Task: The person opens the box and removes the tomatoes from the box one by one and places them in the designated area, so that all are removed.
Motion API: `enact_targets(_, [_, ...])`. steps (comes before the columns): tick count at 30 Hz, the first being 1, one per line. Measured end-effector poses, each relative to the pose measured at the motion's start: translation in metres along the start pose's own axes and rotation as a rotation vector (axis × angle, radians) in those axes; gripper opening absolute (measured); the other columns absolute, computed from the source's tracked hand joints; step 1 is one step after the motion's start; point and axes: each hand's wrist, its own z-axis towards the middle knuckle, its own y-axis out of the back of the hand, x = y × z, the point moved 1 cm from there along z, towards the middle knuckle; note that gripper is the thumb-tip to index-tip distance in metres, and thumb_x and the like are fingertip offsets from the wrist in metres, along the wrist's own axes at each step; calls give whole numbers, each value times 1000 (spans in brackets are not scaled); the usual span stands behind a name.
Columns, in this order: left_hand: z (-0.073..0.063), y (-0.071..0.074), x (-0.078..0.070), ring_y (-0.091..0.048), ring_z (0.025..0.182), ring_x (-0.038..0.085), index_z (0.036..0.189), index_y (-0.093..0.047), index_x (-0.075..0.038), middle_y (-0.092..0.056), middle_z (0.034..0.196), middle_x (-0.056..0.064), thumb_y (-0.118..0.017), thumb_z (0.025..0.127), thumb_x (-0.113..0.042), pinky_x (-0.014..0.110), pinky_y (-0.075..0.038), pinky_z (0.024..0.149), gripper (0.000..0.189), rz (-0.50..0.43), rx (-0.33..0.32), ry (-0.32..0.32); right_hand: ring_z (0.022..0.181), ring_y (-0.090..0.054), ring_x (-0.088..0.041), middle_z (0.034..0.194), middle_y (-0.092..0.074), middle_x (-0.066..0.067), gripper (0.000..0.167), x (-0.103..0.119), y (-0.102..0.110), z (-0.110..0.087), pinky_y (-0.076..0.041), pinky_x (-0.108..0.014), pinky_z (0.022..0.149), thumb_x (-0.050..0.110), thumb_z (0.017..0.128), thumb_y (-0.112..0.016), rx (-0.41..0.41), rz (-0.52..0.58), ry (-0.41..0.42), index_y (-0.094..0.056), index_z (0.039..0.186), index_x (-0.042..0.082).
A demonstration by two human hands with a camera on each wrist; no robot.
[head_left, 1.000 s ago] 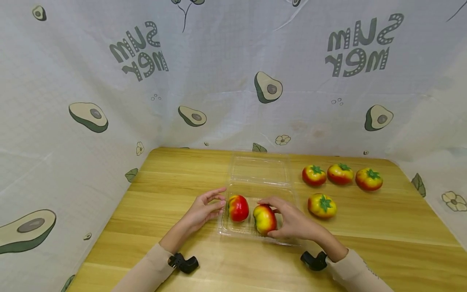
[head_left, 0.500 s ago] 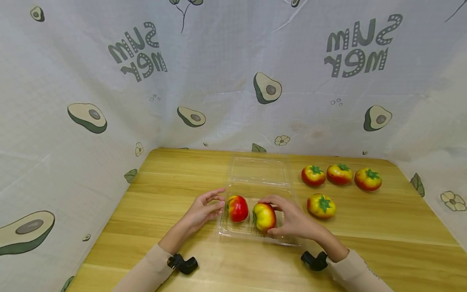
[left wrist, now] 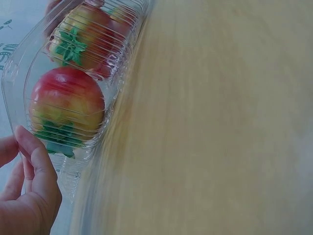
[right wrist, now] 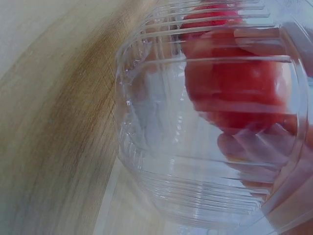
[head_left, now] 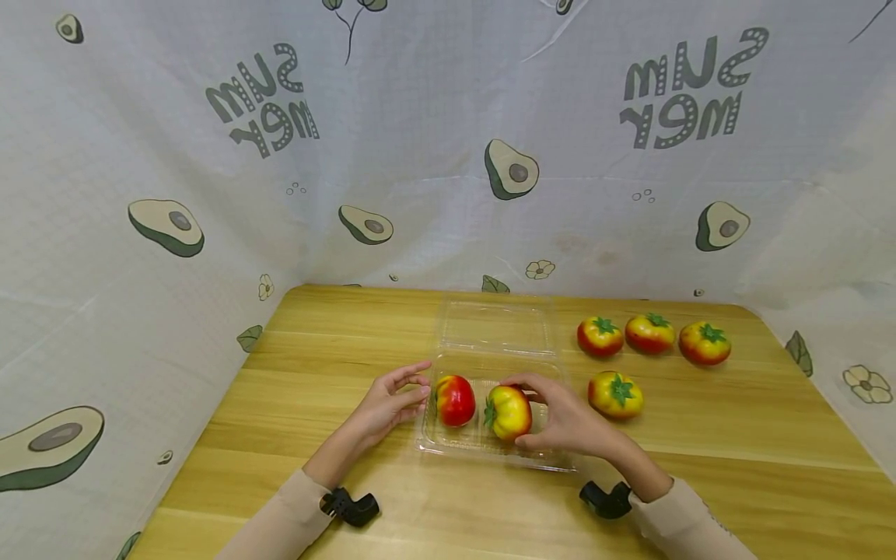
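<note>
In the head view my right hand point(head_left: 560, 416) grips a red-and-yellow tomato point(head_left: 510, 412) over the right half of a clear plastic clamshell box point(head_left: 476, 449). Its green calyx points left. Through the box wall in the right wrist view, that tomato's red side point(right wrist: 239, 90) shows between my fingers. Another tomato point(head_left: 455, 401), mostly red on top, lies in the left half, calyx toward my left hand point(head_left: 388, 400). The left wrist view has my left fingertips point(left wrist: 29, 139) pinching the box rim beside this tomato. The lid point(head_left: 498, 325) lies folded back, away from me.
To the right of the box, several more tomatoes point(head_left: 649, 334) sit on the wooden table point(head_left: 336, 330), one point(head_left: 615, 394) nearer me than the back row. A printed white cloth point(head_left: 420, 171) hangs behind and beside the table.
My right hand has turned the held tomato, so more of its yellow side and green calyx shows, and shifted it slightly up and right. The left hand stays at the rim.
</note>
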Motion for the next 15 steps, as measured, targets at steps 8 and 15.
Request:
enact_targets(8, [-1, 0, 0, -62, 79, 10, 148, -44, 0, -55, 114, 7, -60, 98, 3, 21, -56, 71, 53, -4, 2, -1, 116, -59, -34, 128, -61, -11, 72, 0, 0, 1, -50, -48, 98, 9, 71, -91, 2, 31, 22, -54, 132, 1])
enact_targets(15, [0, 0, 0, -62, 79, 11, 148, -44, -1, -55, 114, 7, -61, 98, 2, 21, -56, 72, 53, -2, 8, -2, 116, -58, -33, 133, -58, -14, 78, 0, 1, -1, -52, -46, 96, 11, 71, -91, 4, 30, 7, -53, 137, -1])
